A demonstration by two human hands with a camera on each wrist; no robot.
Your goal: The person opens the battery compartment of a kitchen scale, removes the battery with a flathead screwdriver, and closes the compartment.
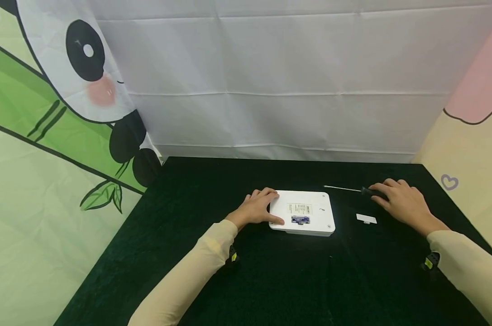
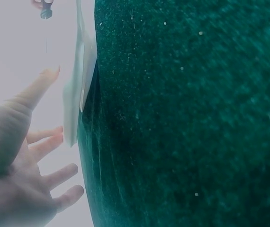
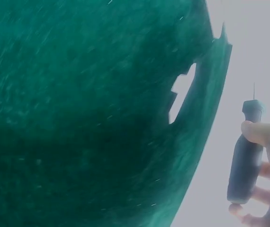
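Left hand (image 1: 255, 209) rests flat against the white rectangular plastic device (image 1: 303, 213); right hand (image 1: 402, 201) grasps the black-handled screwdriver (image 1: 353, 189), likely picking it up, tip next to a screw.

No readable text anywhere. A pale label (image 1: 299, 209) with tiny printed lines on the white device (image 1: 303, 213), middle of the frame, and a small blue sticker (image 1: 300, 220) just below: both too small to read.

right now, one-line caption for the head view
Left hand steadies an upturned white scale; right hand grips a screwdriver.
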